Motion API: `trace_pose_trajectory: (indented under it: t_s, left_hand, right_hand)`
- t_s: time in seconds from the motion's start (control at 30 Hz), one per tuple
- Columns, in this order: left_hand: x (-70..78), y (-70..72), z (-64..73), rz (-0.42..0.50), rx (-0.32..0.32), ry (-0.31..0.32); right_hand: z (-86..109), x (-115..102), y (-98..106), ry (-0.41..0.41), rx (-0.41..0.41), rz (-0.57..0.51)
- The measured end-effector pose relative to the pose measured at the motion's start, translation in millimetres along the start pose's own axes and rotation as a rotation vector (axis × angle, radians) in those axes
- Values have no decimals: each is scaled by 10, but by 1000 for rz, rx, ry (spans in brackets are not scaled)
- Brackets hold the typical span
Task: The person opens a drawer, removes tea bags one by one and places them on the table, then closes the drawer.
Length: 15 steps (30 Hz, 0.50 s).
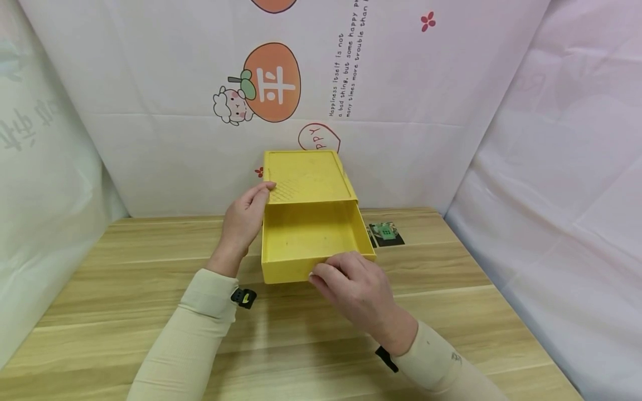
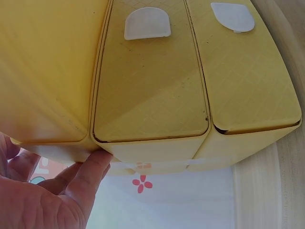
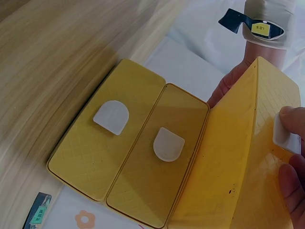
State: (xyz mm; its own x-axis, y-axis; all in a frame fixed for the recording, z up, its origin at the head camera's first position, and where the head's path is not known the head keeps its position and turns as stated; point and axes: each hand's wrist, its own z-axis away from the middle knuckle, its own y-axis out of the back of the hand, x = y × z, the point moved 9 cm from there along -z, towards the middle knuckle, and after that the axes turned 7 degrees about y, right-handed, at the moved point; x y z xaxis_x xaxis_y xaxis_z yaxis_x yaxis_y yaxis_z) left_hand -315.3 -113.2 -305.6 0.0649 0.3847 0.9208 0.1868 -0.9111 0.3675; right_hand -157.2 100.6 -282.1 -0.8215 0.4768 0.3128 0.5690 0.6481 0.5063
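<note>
A yellow drawer cabinet [image 1: 307,172] stands at the back of the table, its top drawer [image 1: 286,273] pulled far out toward me. Nothing lies on the visible floor of that drawer. At the cabinet's upper left edge my left hand [image 1: 244,220] holds on, fingertips over the top and the rest of the hand along the side. My right hand [image 1: 358,287] is at the drawer's front and pinches its white tab handle [image 3: 284,136]. Below, the middle drawer [image 3: 143,191] and the bottom drawer [image 3: 86,162] are closed, each with a white tab.
Right of the cabinet, a small dark card with a green patch [image 1: 387,233] lies on the wooden table [image 1: 150,267]. A white printed cloth [image 1: 165,150] hangs close behind the cabinet. White sheets [image 1: 562,167] hang on both sides.
</note>
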Motion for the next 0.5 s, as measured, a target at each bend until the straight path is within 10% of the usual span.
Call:
trace_pose_trajectory:
  t_s: [0.5]
  left_hand:
    - [-8, 9, -4, -3, -7, 19]
  right_hand:
    - [-34, 102, -111, -31, -70, 7]
